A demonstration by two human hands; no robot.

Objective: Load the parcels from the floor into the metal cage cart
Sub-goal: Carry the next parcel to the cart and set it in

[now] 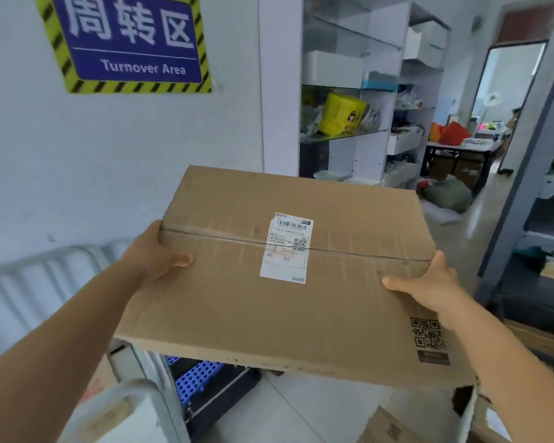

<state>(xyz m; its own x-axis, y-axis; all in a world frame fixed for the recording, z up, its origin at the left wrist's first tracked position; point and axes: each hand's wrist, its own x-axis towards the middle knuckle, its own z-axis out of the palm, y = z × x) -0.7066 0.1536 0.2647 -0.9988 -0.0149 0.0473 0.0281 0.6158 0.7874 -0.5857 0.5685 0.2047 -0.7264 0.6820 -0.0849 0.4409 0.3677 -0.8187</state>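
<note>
**Flat cardboard parcel held in both hands above the cage cart**

A wide, flat cardboard parcel (288,276) is held in the air at chest height, tilted slightly down toward the right. It is gripped at its two short sides: the left hand (155,251) is wrapped round the left edge with the thumb laid on top, and the right hand (429,284) is wrapped round the right edge, thumb likewise on the top face. A white shipping label (287,248) is stuck across the taped centre seam, and a printed QR code (427,334) is seen near the right hand.

The pale metal bars of the cage cart (42,282) are seen below and to the left of the parcel, blurred. A blue perforated panel (194,378) lies beneath the parcel's near edge, and another cardboard box (387,426) rests on the tiled floor (317,407). A blue "Turnover Area" sign (128,39) is fixed to the wall, beside white shelves (362,91) on which a yellow bag (341,114) stands.
</note>
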